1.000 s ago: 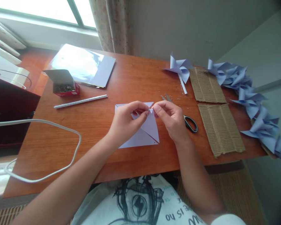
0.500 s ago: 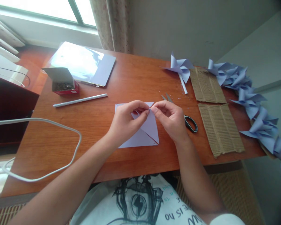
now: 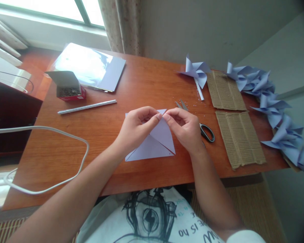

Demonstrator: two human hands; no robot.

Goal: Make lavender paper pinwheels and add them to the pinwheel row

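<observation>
A pale lavender square of paper [image 3: 147, 148] with diagonal cuts lies on the wooden table before me. My left hand [image 3: 140, 125] pinches its upper part between thumb and fingers. Close beside it, my right hand [image 3: 183, 126] pinches the same paper, the two sets of fingertips almost touching. What exactly lies between the fingertips is hidden. Partly behind my right hand are scissors [image 3: 207, 132] with black handles, blades spread. Beyond them a finished paper pinwheel [image 3: 196, 71] rests on a white paper stick.
Ridged cardboard pieces [image 3: 239, 138] and several pinwheels [image 3: 283, 131] line the right side. Left are a rolled paper stick [image 3: 87, 107], an open red box [image 3: 71, 92] of small metal pieces, a paper pack [image 3: 91, 67] in clear plastic and a white cable [image 3: 86, 155] across the table edge.
The paper's near right corner has shifted slightly right and bows up a little more. My left thumb has straightened along the paper, and both hands stay pinched together.
</observation>
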